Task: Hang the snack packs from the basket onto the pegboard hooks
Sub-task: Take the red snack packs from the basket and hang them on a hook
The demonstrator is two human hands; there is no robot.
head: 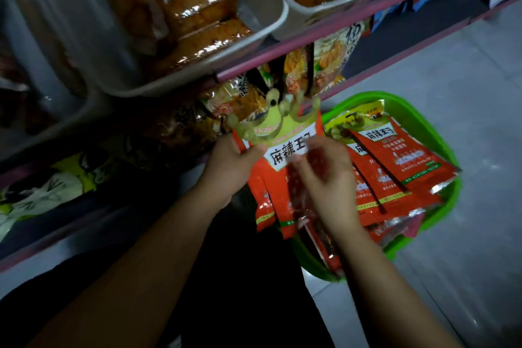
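My left hand [230, 162] gripped a crown-topped snack pack [278, 150] mid-frame; my right hand [324, 178] pinched its clear wrapping. Nothing hung yet; more packs filled the green basket [440, 133].

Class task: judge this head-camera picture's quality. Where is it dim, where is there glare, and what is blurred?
Head view: dim overall, the lower left nearly black; glare on the wrapped sausages in the tray; motion blur on the right hand and the crown-topped snack pack; the left hand sharper; shelf edges bow from the wide-angle lens.

Both forearms are bare, with no sleeves showing.
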